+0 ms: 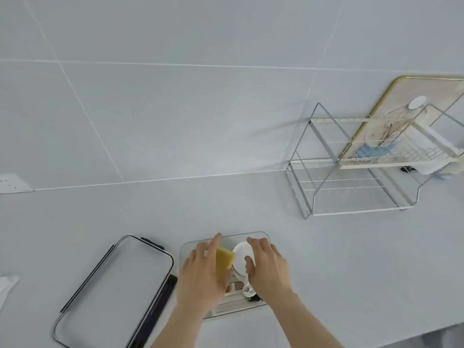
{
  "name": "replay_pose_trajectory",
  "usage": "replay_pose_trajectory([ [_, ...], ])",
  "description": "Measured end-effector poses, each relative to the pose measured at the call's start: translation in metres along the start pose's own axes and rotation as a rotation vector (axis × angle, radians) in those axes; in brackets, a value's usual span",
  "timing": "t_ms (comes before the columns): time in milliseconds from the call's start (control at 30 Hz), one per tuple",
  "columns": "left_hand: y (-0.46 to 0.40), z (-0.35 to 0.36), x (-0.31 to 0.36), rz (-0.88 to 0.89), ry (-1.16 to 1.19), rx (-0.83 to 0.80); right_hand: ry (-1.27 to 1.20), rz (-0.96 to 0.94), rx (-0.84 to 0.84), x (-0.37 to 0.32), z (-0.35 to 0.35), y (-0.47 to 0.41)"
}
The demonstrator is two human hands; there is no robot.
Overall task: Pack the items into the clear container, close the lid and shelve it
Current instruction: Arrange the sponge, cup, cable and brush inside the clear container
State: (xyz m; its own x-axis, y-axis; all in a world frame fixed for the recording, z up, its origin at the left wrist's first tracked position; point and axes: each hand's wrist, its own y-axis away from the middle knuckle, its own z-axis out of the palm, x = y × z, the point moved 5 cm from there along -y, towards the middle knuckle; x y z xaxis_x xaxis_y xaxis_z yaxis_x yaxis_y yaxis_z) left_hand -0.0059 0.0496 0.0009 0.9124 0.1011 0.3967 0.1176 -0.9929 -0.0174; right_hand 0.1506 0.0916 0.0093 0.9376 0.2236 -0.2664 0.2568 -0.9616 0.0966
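We're mid-pack. Clear container [253, 236] sits at the near edge of the desk [326, 259], roughly centre, lid off. Lid [118, 285] lies flat just to its left, black latches visible on its edges.

Both hands are inside the container mouth, a little apart. Left hand [200, 272] presses against a yellow sponge [224, 261], fingers spread, not clamped around it. Right hand [268, 267] is cupped over a white round item [241, 254], thumb on its face; can't tell if it's truly gripped. More small stuff underneath, too hidden to name.

Handling guess: sponge is soft and light, squashes to fit, grab anywhere. White item looks rigid, maybe slick; take it by the rim. Container looks stiff, smooth plastic, so lift it two-handed by the short ends once latched.

Surface: pale grey desk, smooth, low friction likely. Tiled wall behind, socket [12, 183] at the left. Wire shelf rack [351, 172] at the far right corner, bottom tier free.
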Motion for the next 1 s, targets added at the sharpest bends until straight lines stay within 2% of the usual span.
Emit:
replay_pose_trajectory([
  [133,0.0,0.019,-0.008,-0.089,-0.045,-0.065,0.011,0.094,-0.088,0.009,0.016,-0.01],
  [300,-0.007,0.023,-0.009,-0.102,-0.026,-0.094,0.037,0.131,-0.167,0.006,0.032,-0.025],
  [467,-0.015,0.002,-0.013,-0.105,0.049,-0.03,0.06,0.153,-0.218,0.01,0.049,-0.03],
  [567,-0.013,-0.009,-0.021,-0.09,0.044,0.013,-0.034,0.189,-0.243,0.01,0.055,-0.032],
  [733,-0.009,-0.018,-0.027,-0.053,0.082,0.065,-0.278,0.215,-0.185,0.01,0.054,-0.033],
  [1000,-0.007,-0.033,-0.034,-0.06,0.168,0.159,-0.45,0.203,-0.054,-0.009,0.044,-0.037],
])
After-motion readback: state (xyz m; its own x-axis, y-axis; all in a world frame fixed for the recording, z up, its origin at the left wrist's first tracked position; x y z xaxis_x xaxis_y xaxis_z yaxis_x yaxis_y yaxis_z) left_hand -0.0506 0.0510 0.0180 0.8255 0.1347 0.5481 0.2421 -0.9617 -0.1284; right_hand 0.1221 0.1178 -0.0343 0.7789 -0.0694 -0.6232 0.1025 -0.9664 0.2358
